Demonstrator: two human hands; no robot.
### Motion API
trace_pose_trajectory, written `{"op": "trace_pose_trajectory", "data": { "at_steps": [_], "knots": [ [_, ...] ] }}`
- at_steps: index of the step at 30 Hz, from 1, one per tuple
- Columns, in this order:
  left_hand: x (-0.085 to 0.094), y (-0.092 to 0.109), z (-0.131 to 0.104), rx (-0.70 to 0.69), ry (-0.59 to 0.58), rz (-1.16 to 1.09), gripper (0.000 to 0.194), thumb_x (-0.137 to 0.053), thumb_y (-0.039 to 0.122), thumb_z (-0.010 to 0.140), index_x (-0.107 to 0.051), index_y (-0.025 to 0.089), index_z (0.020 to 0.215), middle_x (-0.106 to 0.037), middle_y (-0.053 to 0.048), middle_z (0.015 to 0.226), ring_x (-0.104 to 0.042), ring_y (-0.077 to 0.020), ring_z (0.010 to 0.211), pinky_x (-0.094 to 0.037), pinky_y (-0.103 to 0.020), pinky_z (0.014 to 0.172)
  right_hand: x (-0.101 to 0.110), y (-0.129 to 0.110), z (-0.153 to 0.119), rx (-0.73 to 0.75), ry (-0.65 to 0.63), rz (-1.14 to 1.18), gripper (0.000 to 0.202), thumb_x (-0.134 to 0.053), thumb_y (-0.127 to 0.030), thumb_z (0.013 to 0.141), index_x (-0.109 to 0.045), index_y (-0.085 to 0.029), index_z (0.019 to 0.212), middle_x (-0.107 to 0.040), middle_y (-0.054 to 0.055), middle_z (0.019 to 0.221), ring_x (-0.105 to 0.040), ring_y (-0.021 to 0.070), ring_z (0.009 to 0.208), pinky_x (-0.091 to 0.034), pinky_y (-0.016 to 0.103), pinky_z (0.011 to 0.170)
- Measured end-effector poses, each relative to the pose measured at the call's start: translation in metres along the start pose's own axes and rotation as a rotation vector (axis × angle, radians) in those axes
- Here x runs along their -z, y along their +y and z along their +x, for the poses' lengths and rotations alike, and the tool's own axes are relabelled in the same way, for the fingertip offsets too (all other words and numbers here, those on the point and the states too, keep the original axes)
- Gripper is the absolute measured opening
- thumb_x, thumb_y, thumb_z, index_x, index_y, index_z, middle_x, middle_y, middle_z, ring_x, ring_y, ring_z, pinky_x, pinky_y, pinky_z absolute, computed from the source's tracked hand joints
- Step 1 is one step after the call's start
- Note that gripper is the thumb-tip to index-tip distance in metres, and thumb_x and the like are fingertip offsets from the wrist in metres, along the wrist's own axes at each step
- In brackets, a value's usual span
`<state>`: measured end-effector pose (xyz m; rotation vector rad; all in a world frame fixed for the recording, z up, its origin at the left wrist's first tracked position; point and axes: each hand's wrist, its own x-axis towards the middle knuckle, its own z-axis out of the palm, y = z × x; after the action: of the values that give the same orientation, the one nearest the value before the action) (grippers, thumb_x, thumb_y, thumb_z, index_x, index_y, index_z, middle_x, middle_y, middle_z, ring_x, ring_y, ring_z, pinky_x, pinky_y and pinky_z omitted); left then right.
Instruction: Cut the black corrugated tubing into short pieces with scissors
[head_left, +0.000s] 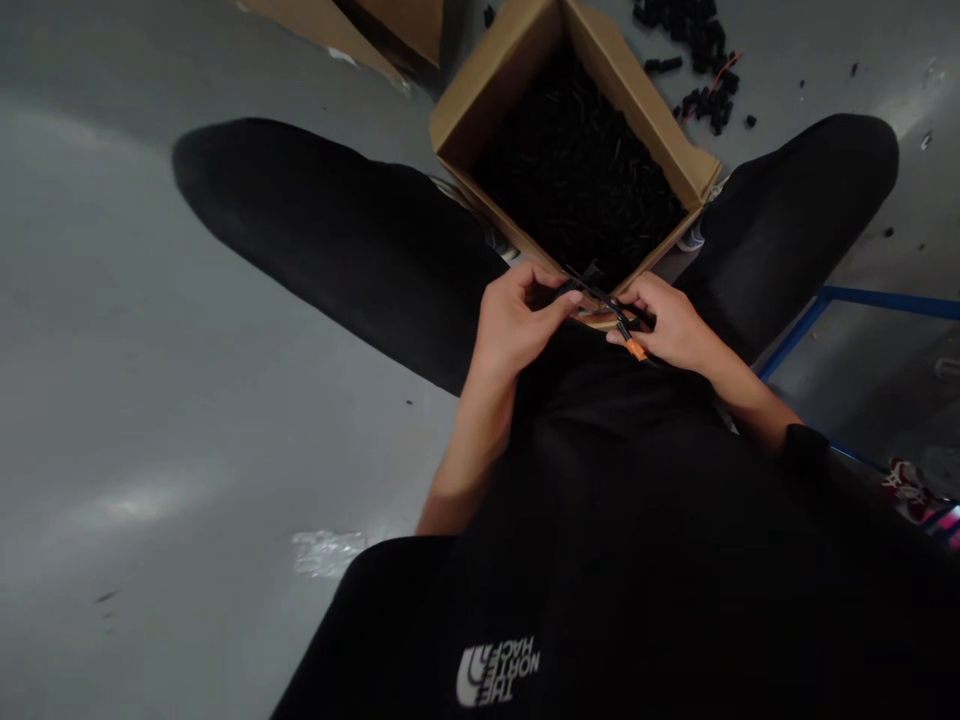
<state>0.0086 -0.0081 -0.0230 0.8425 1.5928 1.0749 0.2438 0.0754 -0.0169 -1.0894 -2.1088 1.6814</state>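
While rod-like black pieces [581,170] crowd the cardboard box [637,90], both hands [517,318] [675,325] pinch slender, dark, orange-ended parts [622,323].

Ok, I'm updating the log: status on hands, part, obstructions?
Right hand holding orange-tipped black item. Left hand at its other end, grip unclear. Open carton just beyond, no blockage seen.

Brand lettering [513,670]: white, "THE NORTH FACE", on the front of the black top [615,560], at the near side of the scene.
Emblem [472,676]: white curved bands, just left of the words.
Legibility: the words slant; "THE" and "NORTH" can be read, "FACE" looks distorted.
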Motion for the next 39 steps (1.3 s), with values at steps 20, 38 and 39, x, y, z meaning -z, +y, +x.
{"op": "trace_pose_trajectory", "data": {
  "at_steps": [20,38,39],
  "knots": [
    [0.004,0.003,0.012,0.339,-0.092,-0.494,0.032,-0.091,0.051,0.092,-0.076,0.023,0.099,-0.081,-0.005,0.1,-0.079,-0.0201,0.087,-0.068,-0.029,0.076,0.019,0.006,-0.001,0.014,-0.172,0.056,0.042,-0.095,-0.045,0.087,-0.074,-0.023,0.116,-0.067,0.005,0.116,-0.061,0.0198,0.093,-0.054,0.038,0.087],
    [-0.005,0.008,0.004,0.337,-0.46,-0.469,0.06,-0.094,0.072,0.089,-0.068,0.019,0.093,-0.069,0.0,0.075,-0.06,-0.0084,0.055,-0.052,-0.02,0.05,0.015,0.015,-0.008,-0.042,-0.068,0.186,0.045,-0.092,-0.05,0.087,-0.068,-0.022,0.113,-0.062,0.007,0.115,-0.061,0.0219,0.098,-0.055,0.04,0.088],
    [-0.008,0.008,0.004,0.326,-0.485,-0.46,0.061,-0.096,0.072,0.087,-0.065,0.019,0.092,-0.069,0.001,0.075,-0.061,-0.0086,0.056,-0.053,-0.02,0.052,0.014,0.016,-0.008,-0.033,-0.069,0.186,0.046,-0.092,-0.051,0.087,-0.068,-0.022,0.115,-0.062,0.007,0.117,-0.061,0.0218,0.097,-0.055,0.04,0.087]
  ]
}}
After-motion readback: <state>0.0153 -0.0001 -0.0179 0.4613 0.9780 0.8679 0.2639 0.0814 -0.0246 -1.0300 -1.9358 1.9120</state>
